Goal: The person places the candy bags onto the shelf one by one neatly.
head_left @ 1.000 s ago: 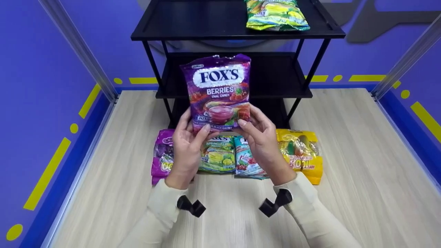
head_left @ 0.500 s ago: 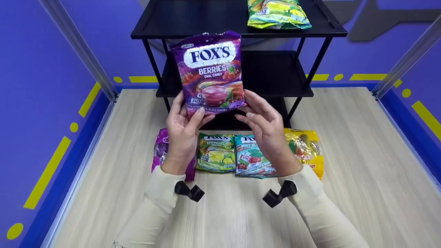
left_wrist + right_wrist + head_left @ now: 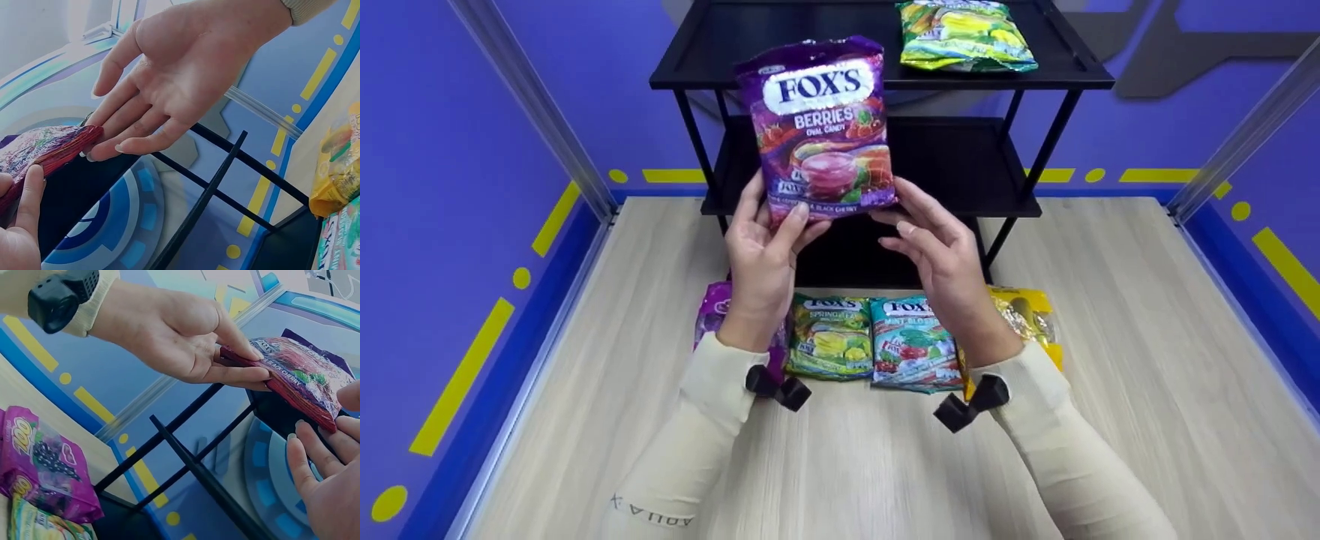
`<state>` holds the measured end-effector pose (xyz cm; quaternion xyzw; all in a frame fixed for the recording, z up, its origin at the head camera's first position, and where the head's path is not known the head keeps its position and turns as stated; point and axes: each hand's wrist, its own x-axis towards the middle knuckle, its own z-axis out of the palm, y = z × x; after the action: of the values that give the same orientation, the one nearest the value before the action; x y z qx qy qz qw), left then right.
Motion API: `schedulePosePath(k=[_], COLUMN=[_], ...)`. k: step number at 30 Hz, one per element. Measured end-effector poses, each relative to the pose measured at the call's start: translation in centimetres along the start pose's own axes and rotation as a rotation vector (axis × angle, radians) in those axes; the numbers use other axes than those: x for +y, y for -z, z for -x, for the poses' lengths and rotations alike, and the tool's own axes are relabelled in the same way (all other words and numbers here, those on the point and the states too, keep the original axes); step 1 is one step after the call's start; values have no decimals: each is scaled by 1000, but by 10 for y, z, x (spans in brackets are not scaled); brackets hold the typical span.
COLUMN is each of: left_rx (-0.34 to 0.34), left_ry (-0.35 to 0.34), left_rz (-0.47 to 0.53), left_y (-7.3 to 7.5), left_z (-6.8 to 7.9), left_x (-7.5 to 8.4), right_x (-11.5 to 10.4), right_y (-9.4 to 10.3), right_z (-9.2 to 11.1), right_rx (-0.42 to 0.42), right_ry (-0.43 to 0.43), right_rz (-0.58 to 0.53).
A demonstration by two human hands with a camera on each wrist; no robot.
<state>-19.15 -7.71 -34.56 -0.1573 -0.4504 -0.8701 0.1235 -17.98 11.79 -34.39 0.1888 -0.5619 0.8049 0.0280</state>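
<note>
A purple bag of Fox's Berries candy (image 3: 825,142) is held up in front of the black shelf rack (image 3: 705,56), its front facing me. My left hand (image 3: 761,259) grips the bag's lower left corner, thumb on the front and fingers behind, as the right wrist view also shows. My right hand (image 3: 949,262) is beside the lower right corner. Its fingers (image 3: 121,121) are extended and touch the bag's edge in the left wrist view, with the thumb (image 3: 922,236) off the bag.
A green-yellow candy bag (image 3: 967,37) lies on the rack's top right. Before the rack lie a purple bag (image 3: 50,467), a green Fox's bag (image 3: 831,337), a teal Fox's bag (image 3: 913,345) and a yellow bag (image 3: 1024,315). Blue walls (image 3: 450,225) stand at the sides.
The berries bag has moved up and slightly left, toward the level of the rack's top. Both hands rose with it. My right thumb has come off the bag's front.
</note>
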Motion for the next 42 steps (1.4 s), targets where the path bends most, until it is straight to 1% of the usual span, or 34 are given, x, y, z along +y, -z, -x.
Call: schedulePosePath(k=[6, 15, 18, 22, 29, 36, 38, 42], left_rx=[7, 43, 61, 83, 73, 96, 87, 37], left_ry=[3, 28, 39, 61, 57, 35, 30, 31], left_rz=[17, 57, 72, 92, 20, -24, -26, -30], left_y=[-6, -13, -17, -22, -26, -31, -33, -35], left_z=[-12, -28, -32, -37, -42, -46, -47, -50], left_x=[4, 12, 14, 18, 28, 34, 37, 43], right_x=[-6, -19, -24, -29, -34, -39, -41, -46], right_y=[1, 5, 5, 5, 2, -4, -5, -9], right_z=[-12, -29, -32, -35, -37, -41, -42, -45], right_rx=[-5, -78, -97, -98, -93, -91, -85, -81], right_ry=[-9, -52, -57, -48, -22, 11, 20, 34], right_rz=[10, 135, 159, 169, 169, 184, 217, 282])
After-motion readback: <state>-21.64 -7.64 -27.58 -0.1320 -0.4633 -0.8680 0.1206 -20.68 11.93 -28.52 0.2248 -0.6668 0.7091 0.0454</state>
